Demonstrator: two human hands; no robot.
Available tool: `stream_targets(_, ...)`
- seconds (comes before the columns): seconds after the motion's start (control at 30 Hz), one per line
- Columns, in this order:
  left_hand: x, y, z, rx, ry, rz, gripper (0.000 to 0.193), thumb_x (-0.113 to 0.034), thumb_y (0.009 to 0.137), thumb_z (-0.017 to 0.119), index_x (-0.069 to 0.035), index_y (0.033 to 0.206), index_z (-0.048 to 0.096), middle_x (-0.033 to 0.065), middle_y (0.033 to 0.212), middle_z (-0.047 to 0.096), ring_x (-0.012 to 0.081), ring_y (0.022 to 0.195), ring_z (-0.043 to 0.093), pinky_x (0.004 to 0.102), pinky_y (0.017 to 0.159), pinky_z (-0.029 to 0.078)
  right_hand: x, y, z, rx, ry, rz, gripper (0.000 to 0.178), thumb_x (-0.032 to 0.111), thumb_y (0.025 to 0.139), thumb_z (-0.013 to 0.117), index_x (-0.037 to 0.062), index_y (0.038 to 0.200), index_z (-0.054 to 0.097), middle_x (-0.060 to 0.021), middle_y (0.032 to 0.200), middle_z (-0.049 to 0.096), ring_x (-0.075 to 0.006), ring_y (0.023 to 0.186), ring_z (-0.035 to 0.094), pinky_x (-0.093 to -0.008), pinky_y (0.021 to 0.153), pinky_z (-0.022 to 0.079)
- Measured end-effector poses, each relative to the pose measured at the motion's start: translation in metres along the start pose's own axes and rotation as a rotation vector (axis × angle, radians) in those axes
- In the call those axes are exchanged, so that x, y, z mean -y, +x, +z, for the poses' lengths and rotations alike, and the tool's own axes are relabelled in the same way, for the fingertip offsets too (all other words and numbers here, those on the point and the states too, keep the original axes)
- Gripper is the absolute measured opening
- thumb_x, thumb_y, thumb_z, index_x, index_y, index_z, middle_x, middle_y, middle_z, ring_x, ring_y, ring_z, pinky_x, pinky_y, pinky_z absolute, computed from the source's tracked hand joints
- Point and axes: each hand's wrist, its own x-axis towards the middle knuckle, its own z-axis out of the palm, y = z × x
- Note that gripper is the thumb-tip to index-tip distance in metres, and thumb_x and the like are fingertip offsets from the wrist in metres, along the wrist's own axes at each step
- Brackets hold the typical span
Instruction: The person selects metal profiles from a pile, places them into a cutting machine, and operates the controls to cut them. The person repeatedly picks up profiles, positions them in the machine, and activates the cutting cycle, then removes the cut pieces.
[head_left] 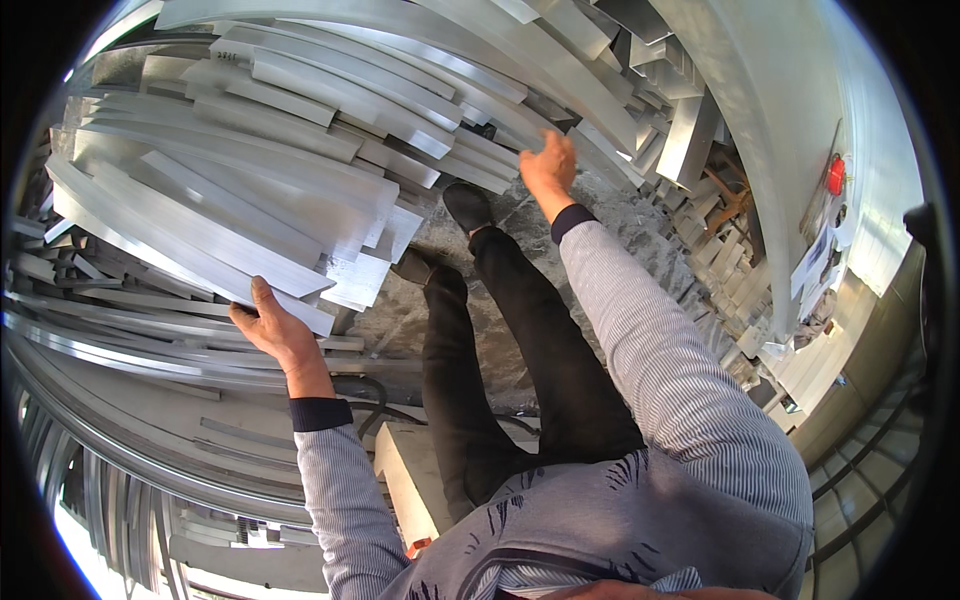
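My left hand (275,328) grips the near edge of a long flat silver metal bar (165,235), close to its right end. The thumb lies on top and the fingers go underneath, partly hidden. This bar rests at the front of a large pile of similar metal bars (240,190) on the left. My right hand (549,168) hangs in the air beside the right ends of the farther bars (370,95). Its fingers are partly stretched and apart, with nothing visible in them.
My shoes stand on a dusty grey floor (600,210) between stacks. Shorter metal offcuts (725,265) are heaped on the right, below a tall pale metal sheet (750,100). Long rails (150,455) run along the lower left. A pale block (408,475) sits beside my leg, near a dark hose (375,400).
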Motion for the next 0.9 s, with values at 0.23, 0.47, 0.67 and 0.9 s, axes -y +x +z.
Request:
stream_targets(0.23, 0.003, 0.002, -0.001, -0.011, -0.057, -0.002, 0.046, -0.028, 0.106, 0.073, 0.005, 0.128, 0.048, 0.0134, 0.112, 0.063, 0.0205, 0.100, 0.061, 0.0328, 0.089, 0.054, 0.120, 0.012, 0.019, 0.502, 0.584, 0.005, 0.090, 0.033, 0.072, 0.082, -0.0055, 0.149, 0.054, -0.0315, 0.133, 0.068, -0.0442, 0.127, 0.065, -0.0443, 0.110, 0.052)
stream_targets(0.47, 0.006, 0.004, -0.004, 0.008, -0.073, -0.022, 0.052, -0.030, 0.106, 0.074, 0.006, 0.133, 0.047, 0.0150, 0.121, 0.064, 0.0211, 0.109, 0.060, 0.0337, 0.097, 0.052, 0.157, -0.036, -0.005, 0.472, 0.575, -0.020, 0.066, 0.029, 0.074, 0.084, -0.0026, 0.127, 0.062, -0.0234, 0.112, 0.073, -0.0374, 0.105, 0.072, -0.0441, 0.093, 0.057)
stream_targets(0.67, 0.004, 0.003, -0.003, 0.004, -0.043, 0.000, 0.052, -0.031, 0.105, 0.074, 0.005, 0.133, 0.049, 0.0130, 0.120, 0.064, 0.0198, 0.108, 0.059, 0.0332, 0.098, 0.050, 0.169, -0.048, -0.022, 0.582, 0.602, -0.002, 0.063, 0.026, 0.076, 0.081, 0.0025, 0.131, 0.059, -0.0219, 0.110, 0.075, -0.0361, 0.104, 0.073, -0.0428, 0.093, 0.057)
stream_targets(0.9, 0.000, 0.001, -0.002, -0.011, 0.028, 0.018, 0.049, -0.032, 0.104, 0.073, 0.004, 0.129, 0.051, 0.0112, 0.115, 0.063, 0.0186, 0.105, 0.057, 0.0340, 0.095, 0.049, 0.161, -0.016, -0.020, 0.651, 0.533, -0.170, 0.061, 0.027, 0.068, 0.086, 0.0023, 0.121, 0.069, -0.0193, 0.111, 0.077, -0.0339, 0.103, 0.074, -0.0397, 0.092, 0.058)
